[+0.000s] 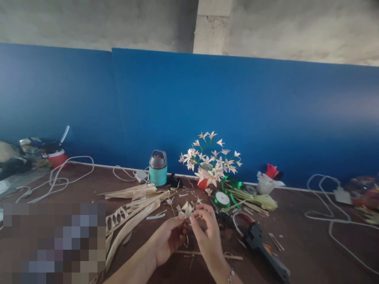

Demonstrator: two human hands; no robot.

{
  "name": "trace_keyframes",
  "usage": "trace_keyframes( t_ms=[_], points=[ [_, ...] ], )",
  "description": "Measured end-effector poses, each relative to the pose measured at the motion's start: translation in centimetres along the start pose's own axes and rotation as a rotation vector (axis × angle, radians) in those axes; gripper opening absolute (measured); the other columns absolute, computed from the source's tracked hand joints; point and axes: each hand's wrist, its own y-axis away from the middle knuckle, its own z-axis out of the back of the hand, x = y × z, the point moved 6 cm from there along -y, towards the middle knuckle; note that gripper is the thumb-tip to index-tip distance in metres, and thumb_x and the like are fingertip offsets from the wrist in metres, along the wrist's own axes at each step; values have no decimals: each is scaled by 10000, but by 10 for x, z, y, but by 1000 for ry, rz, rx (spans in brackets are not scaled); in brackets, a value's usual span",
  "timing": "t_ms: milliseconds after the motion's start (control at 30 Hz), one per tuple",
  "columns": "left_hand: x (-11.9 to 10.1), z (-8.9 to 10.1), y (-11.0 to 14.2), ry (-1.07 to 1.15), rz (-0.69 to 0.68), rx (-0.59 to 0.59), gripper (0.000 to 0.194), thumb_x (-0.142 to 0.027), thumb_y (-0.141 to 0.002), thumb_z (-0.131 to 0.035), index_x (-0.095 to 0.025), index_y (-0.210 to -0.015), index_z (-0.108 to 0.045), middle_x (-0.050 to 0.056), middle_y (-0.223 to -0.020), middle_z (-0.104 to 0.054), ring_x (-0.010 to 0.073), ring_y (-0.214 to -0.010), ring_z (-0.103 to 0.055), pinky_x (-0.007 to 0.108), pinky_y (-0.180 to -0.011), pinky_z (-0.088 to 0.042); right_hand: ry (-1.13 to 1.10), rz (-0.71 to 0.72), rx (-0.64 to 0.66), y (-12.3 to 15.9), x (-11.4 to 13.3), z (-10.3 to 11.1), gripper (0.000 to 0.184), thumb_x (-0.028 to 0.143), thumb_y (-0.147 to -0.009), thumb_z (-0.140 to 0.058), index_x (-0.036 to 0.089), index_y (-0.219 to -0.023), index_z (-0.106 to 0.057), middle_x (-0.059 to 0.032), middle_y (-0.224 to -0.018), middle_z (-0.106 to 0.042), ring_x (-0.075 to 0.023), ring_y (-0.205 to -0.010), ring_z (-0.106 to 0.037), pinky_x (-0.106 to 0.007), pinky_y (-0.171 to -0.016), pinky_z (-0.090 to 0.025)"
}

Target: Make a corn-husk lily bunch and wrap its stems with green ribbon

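Note:
My left hand (168,239) and my right hand (207,232) meet above the brown table (299,244), low in the middle of the view. Both pinch a small pale flower made of dried leaf strips (186,210), held up between the fingertips. Under the hands a thin wooden stick (207,255) lies on the table. A red cup with a bouquet of similar pale flowers (211,157) stands behind the hands near the blue wall.
Dried leaf strips (134,209) lie to the left. A green ribbon spool (222,199), a black glue gun (263,246), a teal flask (158,167), a white bowl (265,185) and white cables (331,221) crowd the table. A blurred patch covers the lower left.

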Motion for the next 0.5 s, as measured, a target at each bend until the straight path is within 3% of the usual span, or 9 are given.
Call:
trace_keyframes(
  t_ms=[500],
  points=[
    [-3, -3, 1, -143, -77, 28, 144, -179, -645, -725, -105, -676, -605, 1, -611, -585, 50, -494, -495, 153, -474, -350, -3, -24, -23, -1, 1, 2, 63, 193, -764, -541, 192, -704, -558, -74, -953, -526, -220, -924, -522, -358, -803, -448]
  ],
)
